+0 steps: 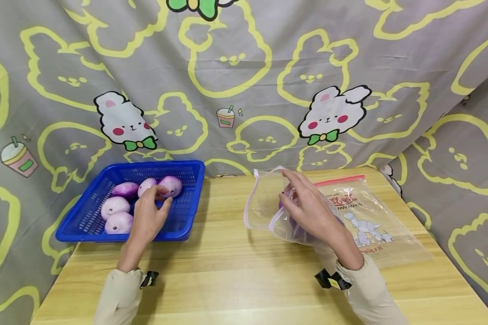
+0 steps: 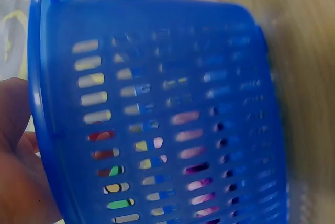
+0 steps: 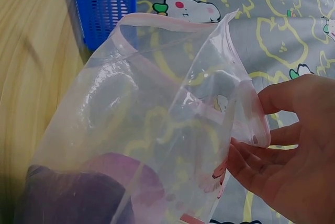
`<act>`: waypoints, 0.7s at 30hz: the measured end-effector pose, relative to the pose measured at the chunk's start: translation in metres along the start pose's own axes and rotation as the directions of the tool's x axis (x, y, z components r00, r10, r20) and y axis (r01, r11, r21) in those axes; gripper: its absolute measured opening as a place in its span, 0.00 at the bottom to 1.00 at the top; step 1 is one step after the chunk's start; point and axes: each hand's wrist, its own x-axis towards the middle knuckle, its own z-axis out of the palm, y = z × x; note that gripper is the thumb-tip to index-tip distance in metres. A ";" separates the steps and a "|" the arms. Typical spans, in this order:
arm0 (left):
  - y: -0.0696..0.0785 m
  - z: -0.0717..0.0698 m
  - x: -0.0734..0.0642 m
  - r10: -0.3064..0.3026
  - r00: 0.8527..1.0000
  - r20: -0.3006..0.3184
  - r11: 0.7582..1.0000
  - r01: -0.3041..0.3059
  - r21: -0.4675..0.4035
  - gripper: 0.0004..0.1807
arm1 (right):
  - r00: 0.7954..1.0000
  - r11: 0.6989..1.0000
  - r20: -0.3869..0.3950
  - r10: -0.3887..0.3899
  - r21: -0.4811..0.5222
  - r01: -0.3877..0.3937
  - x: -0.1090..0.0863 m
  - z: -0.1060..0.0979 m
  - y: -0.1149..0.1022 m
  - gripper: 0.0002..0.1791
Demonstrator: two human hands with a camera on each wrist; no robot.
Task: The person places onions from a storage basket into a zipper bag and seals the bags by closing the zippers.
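Observation:
A blue plastic basket (image 1: 189, 228) on the left of the table holds several purple onions (image 1: 119, 223). Over the basket, my left hand (image 1: 148, 214) reaches in, with a gap between thumb and forefinger beside an onion (image 1: 172, 184); no onion shows in its grasp. The left wrist view mostly shows the basket's slotted side (image 2: 157, 20), with part of the hand behind the rim. My right hand (image 3: 288, 150) pinches the rim of a clear zip bag (image 3: 157, 109), whose mouth gapes toward the basket. Inside the bag lies something purple and round (image 3: 144, 182), apparently onion.
Another clear bag (image 1: 370, 221), with a red zip strip and a printed dinosaur, lies flat at the right. A patterned grey curtain (image 1: 284, 104) hangs behind the wooden table (image 1: 223, 280). Small black devices (image 1: 333, 280) are worn at both wrists.

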 end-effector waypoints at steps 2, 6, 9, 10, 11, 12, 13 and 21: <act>-0.003 0.000 0.006 0.023 1.000 -0.001 1.000 -0.023 0.004 0.12 | 1.000 1.000 -0.003 -0.002 -0.001 0.002 0.000 0.000 0.000 0.33; -0.009 0.001 0.017 0.020 0.999 0.026 0.999 -0.021 0.032 0.15 | 1.000 1.000 -0.003 -0.004 0.001 0.004 -0.001 0.000 0.000 0.33; -0.014 0.002 0.023 -0.015 0.997 0.070 0.998 0.011 0.057 0.18 | 1.000 1.000 0.001 0.001 0.008 -0.001 -0.001 0.000 0.000 0.33; -0.015 0.003 0.024 -0.026 0.996 0.085 0.998 0.020 0.061 0.19 | 1.000 1.000 0.002 0.002 0.010 -0.002 -0.001 0.000 0.000 0.32; -0.016 0.003 0.026 -0.034 0.995 0.098 0.997 0.028 0.066 0.20 | 1.000 1.000 0.003 0.004 0.012 -0.004 -0.001 0.000 0.000 0.33; -0.018 0.004 0.028 -0.039 0.993 0.111 0.997 0.031 0.069 0.21 | 1.000 1.000 0.004 0.004 0.014 -0.005 -0.002 0.000 0.000 0.33; -0.020 0.005 0.029 -0.041 0.992 0.121 0.997 0.033 0.071 0.21 | 1.000 1.000 0.005 0.005 0.015 -0.005 -0.002 -0.001 0.000 0.33; -0.034 0.012 0.033 -0.142 0.935 0.326 0.983 0.096 0.155 0.35 | 1.000 1.000 0.017 0.015 0.019 -0.015 -0.002 -0.002 0.001 0.33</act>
